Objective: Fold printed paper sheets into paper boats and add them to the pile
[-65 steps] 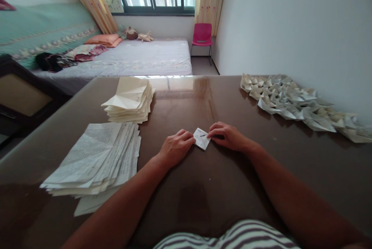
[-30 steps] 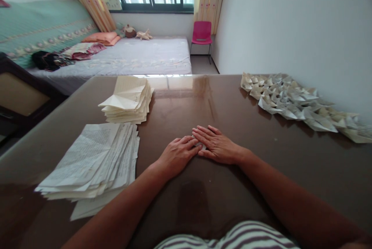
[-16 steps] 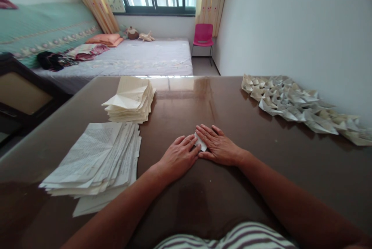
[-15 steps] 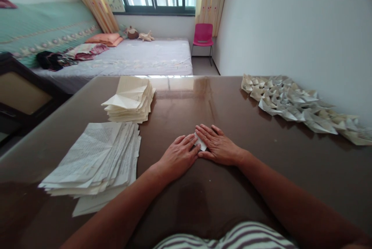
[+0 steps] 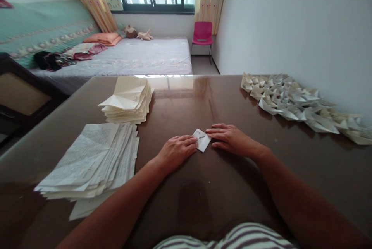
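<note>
A small folded square of white paper (image 5: 202,142) with dark print lies on the brown table in front of me, turned like a diamond. My left hand (image 5: 178,150) rests flat on the table, its outstretched fingertips over the paper's left corner; the left thumb is hard to see. My right hand (image 5: 229,138) lies open to the right, fingers stretched and slightly apart, the fingertips at the paper's right corner.
Creased printed sheets (image 5: 90,160) are stacked at the left, with a cream paper stack (image 5: 128,102) behind them. Many folded paper boats (image 5: 290,98) stand along the wall at the right. Beyond the glossy table (image 5: 180,105) are a bed (image 5: 151,53) and a pink chair (image 5: 202,33).
My right hand has slid off the folded paper to the right, and my left hand has shifted slightly left. More of the paper and its print now shows.
</note>
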`<state>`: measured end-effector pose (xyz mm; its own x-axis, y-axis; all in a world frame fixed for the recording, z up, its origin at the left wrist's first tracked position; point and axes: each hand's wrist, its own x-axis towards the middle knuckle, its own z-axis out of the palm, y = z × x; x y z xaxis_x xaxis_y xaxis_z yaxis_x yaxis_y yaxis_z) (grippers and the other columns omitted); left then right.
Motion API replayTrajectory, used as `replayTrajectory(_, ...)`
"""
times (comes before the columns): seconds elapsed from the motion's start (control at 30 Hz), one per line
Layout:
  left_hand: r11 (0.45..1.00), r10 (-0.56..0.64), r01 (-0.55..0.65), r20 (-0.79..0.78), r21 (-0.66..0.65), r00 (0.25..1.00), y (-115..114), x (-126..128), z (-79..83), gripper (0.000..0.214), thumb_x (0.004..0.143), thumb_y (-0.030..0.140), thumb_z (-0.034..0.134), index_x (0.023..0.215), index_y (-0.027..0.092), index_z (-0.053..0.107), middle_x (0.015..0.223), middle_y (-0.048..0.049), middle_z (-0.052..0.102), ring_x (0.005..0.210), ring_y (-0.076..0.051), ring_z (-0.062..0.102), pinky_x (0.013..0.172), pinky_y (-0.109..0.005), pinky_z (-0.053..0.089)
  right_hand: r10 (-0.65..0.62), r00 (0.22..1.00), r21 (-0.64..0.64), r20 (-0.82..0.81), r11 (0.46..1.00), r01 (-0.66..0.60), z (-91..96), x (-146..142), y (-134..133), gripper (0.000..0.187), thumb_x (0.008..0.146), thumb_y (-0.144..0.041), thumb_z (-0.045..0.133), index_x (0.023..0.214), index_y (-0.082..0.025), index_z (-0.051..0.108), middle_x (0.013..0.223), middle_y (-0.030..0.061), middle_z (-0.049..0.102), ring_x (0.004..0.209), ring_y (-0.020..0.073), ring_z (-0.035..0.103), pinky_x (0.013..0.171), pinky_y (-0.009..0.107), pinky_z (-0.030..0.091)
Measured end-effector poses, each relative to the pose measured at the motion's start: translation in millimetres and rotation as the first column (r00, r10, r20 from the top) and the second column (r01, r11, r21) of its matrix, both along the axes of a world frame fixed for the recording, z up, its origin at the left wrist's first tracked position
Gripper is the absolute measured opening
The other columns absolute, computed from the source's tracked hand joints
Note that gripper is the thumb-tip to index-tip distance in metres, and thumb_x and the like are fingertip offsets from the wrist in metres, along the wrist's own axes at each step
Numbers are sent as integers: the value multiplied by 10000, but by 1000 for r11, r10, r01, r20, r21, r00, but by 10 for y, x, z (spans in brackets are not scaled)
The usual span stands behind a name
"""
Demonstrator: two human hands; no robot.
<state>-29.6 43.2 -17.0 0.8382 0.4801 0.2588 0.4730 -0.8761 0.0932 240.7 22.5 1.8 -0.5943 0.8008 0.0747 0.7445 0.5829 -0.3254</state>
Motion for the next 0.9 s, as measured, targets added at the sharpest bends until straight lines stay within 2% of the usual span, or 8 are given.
replayTrajectory(0.13,999,-45,45,15,18,999,35,-5,-1,246,959,262,459,1137,236,626,1225,-17,654,1139,-163,589,933,-303,495,14,991,44,-132,999,-9,-3,-104,28,474,835,-432,647,1280,-282,580,1242,64,637,1134,256,533,973,448,430)
replayTrajectory(0.27,996,-63,61,18,61,998,20,7,20,238,963,239,438,1120,205,614,1188,-39,666,1118,-176,597,907,-307,509,46,980,46,-195,998,-37,-43,-149,45,386,834,-423,650,1186,-266,639,1152,62,670,1026,226,568,931,410,461)
replayTrajectory(0.37,999,-23,22,40,46,999,1,28,36,238,974,237,404,1069,203,620,1113,-45,682,1080,-157,605,877,-276,506,36,973,43,-226,999,-27,-70,-134,59,314,837,-380,650,1129,-263,665,1111,61,681,994,215,579,916,398,468)
replayTrajectory(0.5,993,112,-109,81,-42,990,-13,63,44,238,971,277,403,1008,208,628,981,-37,687,963,-140,613,805,-246,500,22,961,44,-274,999,-11,-112,-118,85,206,880,-296,588,1051,-269,699,1046,53,688,955,194,590,887,370,477)
replayTrajectory(0.6,971,212,-192,143,-139,967,-18,86,39,228,958,313,434,984,222,641,948,-25,686,941,-147,593,802,-251,489,-3,949,31,-316,999,14,-158,-124,112,213,918,-303,533,1014,-260,718,990,57,686,920,185,590,850,349,483)
replayTrajectory(0.77,927,299,-221,245,-302,922,-18,92,13,202,935,319,484,974,236,664,925,-11,691,926,-154,576,821,-276,491,-81,927,-27,-365,997,77,-236,-164,137,224,922,-349,532,958,-241,726,948,56,701,879,181,595,817,332,479)
replayTrajectory(0.9,905,321,-209,271,-370,907,-3,82,-8,181,915,319,520,970,239,673,918,-10,692,939,-163,573,827,-291,501,-132,917,-22,-376,991,134,-263,-209,122,211,906,-370,556,939,-247,724,911,43,713,847,182,595,793,329,471)
